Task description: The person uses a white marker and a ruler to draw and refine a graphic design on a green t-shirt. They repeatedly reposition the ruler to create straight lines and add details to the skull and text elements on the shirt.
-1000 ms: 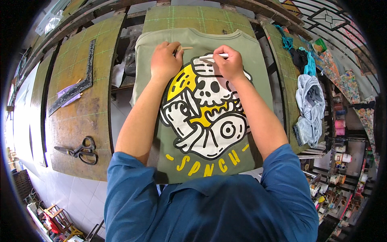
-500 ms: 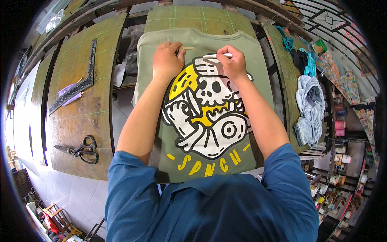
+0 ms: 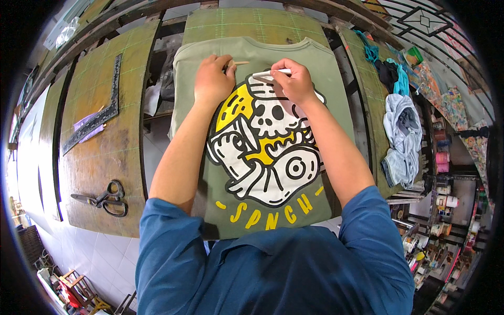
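An olive-green shirt (image 3: pixel 320 63) lies flat in front of me, printed with a white, yellow and black skull figure (image 3: pixel 273 118) in a cap and yellow lettering below. My right hand (image 3: pixel 295 84) pinches a slim white pen (image 3: pixel 270 73), its tip on or just above the upper left edge of the printed cap. To the left, my left hand (image 3: pixel 214 79) rests on the shirt near the yellow part of the print. A short, thin tan stick (image 3: pixel 241 62) sticks out from between its curled fingers; its other end is hidden.
On the board at left lie a dark L-shaped ruler (image 3: pixel 113 100), a purple piece (image 3: pixel 86 126) under it, and black scissors (image 3: pixel 105 198). Crumpled light-blue cloth (image 3: pixel 403 136) and dark and teal cloths sit on the right board. Thread spools (image 3: pixel 446 202) fill a rack beyond.
My right hand has moved slightly left, carrying the pen tip along the printed cap's upper edge. My left hand stays in place on the shirt. The whole view has shifted a little.
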The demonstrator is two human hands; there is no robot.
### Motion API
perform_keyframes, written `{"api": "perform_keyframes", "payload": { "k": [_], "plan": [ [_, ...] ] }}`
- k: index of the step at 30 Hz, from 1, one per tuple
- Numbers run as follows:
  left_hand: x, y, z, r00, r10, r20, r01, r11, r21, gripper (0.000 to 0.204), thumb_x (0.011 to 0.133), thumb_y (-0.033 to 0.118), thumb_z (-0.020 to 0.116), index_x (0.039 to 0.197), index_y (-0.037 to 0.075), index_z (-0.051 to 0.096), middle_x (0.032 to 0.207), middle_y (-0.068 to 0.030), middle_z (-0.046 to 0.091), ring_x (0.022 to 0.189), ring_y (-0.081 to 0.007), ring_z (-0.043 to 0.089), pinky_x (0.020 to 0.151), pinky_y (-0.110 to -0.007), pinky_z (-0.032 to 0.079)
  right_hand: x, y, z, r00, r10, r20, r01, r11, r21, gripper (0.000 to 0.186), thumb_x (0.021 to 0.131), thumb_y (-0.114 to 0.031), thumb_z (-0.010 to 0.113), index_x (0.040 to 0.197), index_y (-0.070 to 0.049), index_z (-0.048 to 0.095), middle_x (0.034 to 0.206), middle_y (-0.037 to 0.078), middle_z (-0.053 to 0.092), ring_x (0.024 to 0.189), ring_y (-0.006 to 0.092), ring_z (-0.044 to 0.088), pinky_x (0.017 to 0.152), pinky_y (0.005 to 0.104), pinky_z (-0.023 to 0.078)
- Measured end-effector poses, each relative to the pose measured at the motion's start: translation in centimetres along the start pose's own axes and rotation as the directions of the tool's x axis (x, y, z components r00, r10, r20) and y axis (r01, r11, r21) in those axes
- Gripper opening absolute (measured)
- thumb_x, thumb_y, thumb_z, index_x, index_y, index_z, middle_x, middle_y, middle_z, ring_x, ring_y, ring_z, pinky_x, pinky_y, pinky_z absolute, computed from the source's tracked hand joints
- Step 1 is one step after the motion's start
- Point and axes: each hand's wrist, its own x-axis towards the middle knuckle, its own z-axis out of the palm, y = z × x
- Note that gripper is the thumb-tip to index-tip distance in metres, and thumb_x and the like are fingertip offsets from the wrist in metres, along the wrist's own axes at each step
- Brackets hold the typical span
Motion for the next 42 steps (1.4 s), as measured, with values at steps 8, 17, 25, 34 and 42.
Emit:
{"api": "perform_keyframes", "payload": {
  "k": [8, 17, 25, 34, 42],
  "plan": [
    [0.0, 0.1, 0.0, 0.999, -0.002, 0.035, 0.0, 0.998, 0.059, 0.022, 0.077, 0.018, 0.064, 0.096, 0.008, 0.065, 0.087, -0.0126, 0.061, 0.089, -0.0313, 0.057, 0.077, -0.039, 0.046, 0.1, 0.7, 0.0, 0.999, -0.038, 0.017, 0.039, 0.999, -0.014, 0.014, 0.076, -0.019, 0.063, 0.081, -0.005, 0.064, 0.067, 0.004, 0.063, 0.058, 0.0101, 0.054, 0.055, 0.0258, 0.044],
    [-0.1, 0.6, -0.3, 1.0, -0.013, 0.027, 0.012, 0.999, 0.053, 0.021, 0.076, 0.017, 0.064, 0.096, 0.009, 0.065, 0.087, -0.0115, 0.06, 0.09, -0.0306, 0.056, 0.078, -0.039, 0.046, 0.1, 0.3, 0.1, 0.992, -0.089, -0.086, 0.083, 0.994, -0.074, 0.011, 0.073, -0.014, 0.06, 0.076, -0.004, 0.063, 0.065, 0.004, 0.062, 0.059, 0.0108, 0.056, 0.056, 0.0263, 0.044],
    [-0.1, 0.2, 0.1, 0.999, -0.005, 0.033, 0.004, 0.999, 0.048, 0.023, 0.078, 0.02, 0.064, 0.098, 0.008, 0.065, 0.091, -0.0144, 0.061, 0.089, -0.0339, 0.057, 0.078, -0.041, 0.046, 0.1, 0.5, 0.0, 1.0, -0.007, 0.01, 0.007, 1.0, 0.002, 0.013, 0.075, -0.016, 0.061, 0.079, -0.005, 0.064, 0.066, 0.003, 0.063, 0.059, 0.0094, 0.055, 0.055, 0.0256, 0.044],
    [0.0, 0.4, -0.1, 0.999, -0.028, 0.04, 0.026, 0.999, 0.037, 0.02, 0.077, 0.016, 0.064, 0.095, 0.01, 0.065, 0.086, -0.0113, 0.06, 0.089, -0.0306, 0.056, 0.078, -0.038, 0.046, 0.2, 0.3, 0.1, 0.996, -0.075, -0.051, 0.07, 0.993, -0.094, 0.013, 0.075, -0.017, 0.062, 0.078, -0.005, 0.064, 0.065, 0.005, 0.063, 0.058, 0.0104, 0.057, 0.054, 0.0259, 0.045],
    [0.0, -0.1, 0.2, 0.999, 0.027, 0.025, -0.028, 0.997, 0.065, 0.024, 0.078, 0.022, 0.065, 0.097, 0.008, 0.065, 0.086, -0.0145, 0.061, 0.085, -0.0329, 0.058, 0.075, -0.04, 0.046, 0.0, 0.3, 0.0, 0.999, -0.038, -0.013, 0.038, 0.999, 0.003, 0.013, 0.074, -0.017, 0.061, 0.077, -0.005, 0.064, 0.062, 0.004, 0.063, 0.056, 0.0112, 0.056, 0.054, 0.0261, 0.044]
  ]
}}
